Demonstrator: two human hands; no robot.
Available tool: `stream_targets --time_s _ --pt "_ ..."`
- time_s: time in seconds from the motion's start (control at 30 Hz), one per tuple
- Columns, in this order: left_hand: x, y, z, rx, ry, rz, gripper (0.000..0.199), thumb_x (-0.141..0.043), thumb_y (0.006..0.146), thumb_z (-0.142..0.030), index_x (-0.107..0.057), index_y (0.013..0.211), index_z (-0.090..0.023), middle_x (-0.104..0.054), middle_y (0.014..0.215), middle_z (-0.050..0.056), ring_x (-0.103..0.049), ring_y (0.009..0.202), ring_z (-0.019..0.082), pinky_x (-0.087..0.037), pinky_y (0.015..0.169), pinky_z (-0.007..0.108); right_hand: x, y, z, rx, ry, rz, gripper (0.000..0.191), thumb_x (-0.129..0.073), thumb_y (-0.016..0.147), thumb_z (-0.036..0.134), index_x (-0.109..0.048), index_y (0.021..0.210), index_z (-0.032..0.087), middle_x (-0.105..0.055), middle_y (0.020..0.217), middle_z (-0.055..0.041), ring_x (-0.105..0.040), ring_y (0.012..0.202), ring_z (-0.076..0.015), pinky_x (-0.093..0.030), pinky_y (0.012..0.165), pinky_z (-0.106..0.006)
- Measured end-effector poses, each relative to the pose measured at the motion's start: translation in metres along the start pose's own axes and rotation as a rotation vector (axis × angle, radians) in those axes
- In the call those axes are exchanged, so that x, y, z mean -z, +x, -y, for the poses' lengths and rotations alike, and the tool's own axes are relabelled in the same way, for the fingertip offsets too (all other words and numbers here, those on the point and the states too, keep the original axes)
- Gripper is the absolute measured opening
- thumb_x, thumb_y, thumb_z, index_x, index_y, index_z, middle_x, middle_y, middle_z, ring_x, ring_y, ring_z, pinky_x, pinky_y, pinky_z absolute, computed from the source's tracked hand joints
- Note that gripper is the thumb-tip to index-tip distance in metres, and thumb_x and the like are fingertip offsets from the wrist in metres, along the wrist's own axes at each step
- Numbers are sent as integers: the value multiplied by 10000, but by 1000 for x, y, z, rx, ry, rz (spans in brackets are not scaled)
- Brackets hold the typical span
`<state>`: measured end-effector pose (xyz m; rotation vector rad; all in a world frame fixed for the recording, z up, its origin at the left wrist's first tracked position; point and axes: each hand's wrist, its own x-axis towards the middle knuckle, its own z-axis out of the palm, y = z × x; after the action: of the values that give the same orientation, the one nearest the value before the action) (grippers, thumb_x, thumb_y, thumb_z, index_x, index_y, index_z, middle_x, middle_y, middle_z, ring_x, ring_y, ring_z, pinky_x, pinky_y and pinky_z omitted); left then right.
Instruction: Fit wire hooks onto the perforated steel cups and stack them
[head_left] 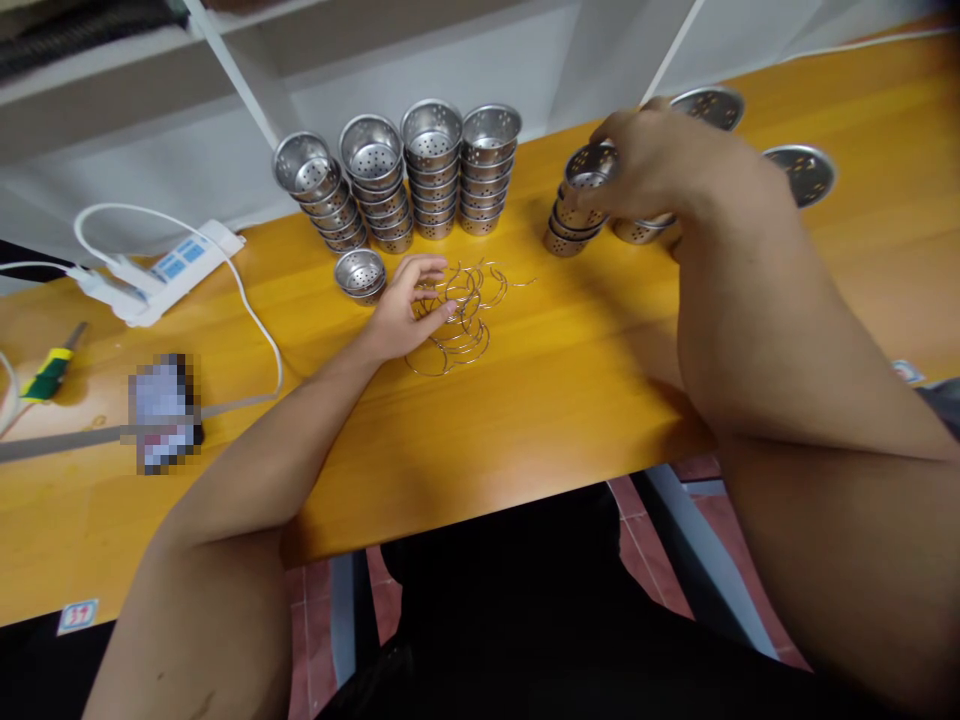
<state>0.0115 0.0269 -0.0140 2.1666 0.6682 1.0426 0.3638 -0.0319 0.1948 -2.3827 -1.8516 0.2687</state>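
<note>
My left hand [411, 308] rests on the table, fingers apart, over the left side of a pile of thin wire rings [469, 310]. It holds nothing that I can see. A short stack of small perforated metal cups [360, 275] stands just left of it. At the right, my right hand [649, 165] is closed round the top perforated metal cup [589, 170] of a short stack. Other perforated cups [641, 231] are partly hidden behind that hand and wrist.
Several tall cup stacks [433, 150] stand along the table's back edge. More metal cups [806, 175] are beyond my right arm. A power strip [180, 270], its white cable, a blurred phone-like object [163, 412] and a green-yellow tool [51, 372] lie left.
</note>
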Motion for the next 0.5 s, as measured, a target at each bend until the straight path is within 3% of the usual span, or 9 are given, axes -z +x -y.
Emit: stream_targets --time_s 0.1,0.2,0.27,0.37,0.43,0.5 --pt "1 0 0 8 -7 5 634 -923 1153 -544 -662 1693 -338 -727 1718 161 -827 1523 314 -817 1218 485 3 -2 -3 33 34 8 594 -949 1130 414 -831 1653 158 -776 1717 -327 -841 1029 -329 -774 1016 -621" --pt "1 0 -4 0 -10 5 635 -911 1157 -587 -667 1687 -337 -724 1717 161 -828 1511 310 -813 1212 481 4 0 -6 42 29 27 524 -896 1189 466 -850 1613 161 -821 1640 -323 -897 1256 -426 -768 1121 -665" --pt "2 1 -9 -7 23 2 636 -905 1156 -624 -676 1675 -337 -722 1728 160 -818 1528 321 -806 1218 494 4 2 -5 51 8 24 631 -922 1197 478 -822 1726 149 -762 1751 -346 -869 1461 -498 -736 1245 -715" --pt "8 6 -21 -39 137 -54 650 -898 1139 -709 -701 1638 -342 -722 1738 155 -761 1623 377 -769 1294 582 3 1 -1 45 2 -8 965 -1017 1169 495 -647 1988 143 -570 1974 -349 -788 1647 -572 -670 1398 -743" --pt "17 10 -26 -72 256 -153 661 -887 1126 -772 -710 1604 -350 -721 1735 148 -703 1693 422 -691 1402 686 2 -1 2 36 10 -39 1062 -1062 1144 429 -583 2039 120 -502 2032 -324 -767 1692 -557 -605 1505 -694" --pt "30 14 -26 -151 376 -301 645 -834 1160 -791 -691 1607 -349 -705 1740 141 -655 1731 425 -571 1510 761 2 -5 2 87 42 -87 1007 -1041 1150 388 -608 2017 115 -466 2055 -295 -738 1741 -513 -506 1601 -627"
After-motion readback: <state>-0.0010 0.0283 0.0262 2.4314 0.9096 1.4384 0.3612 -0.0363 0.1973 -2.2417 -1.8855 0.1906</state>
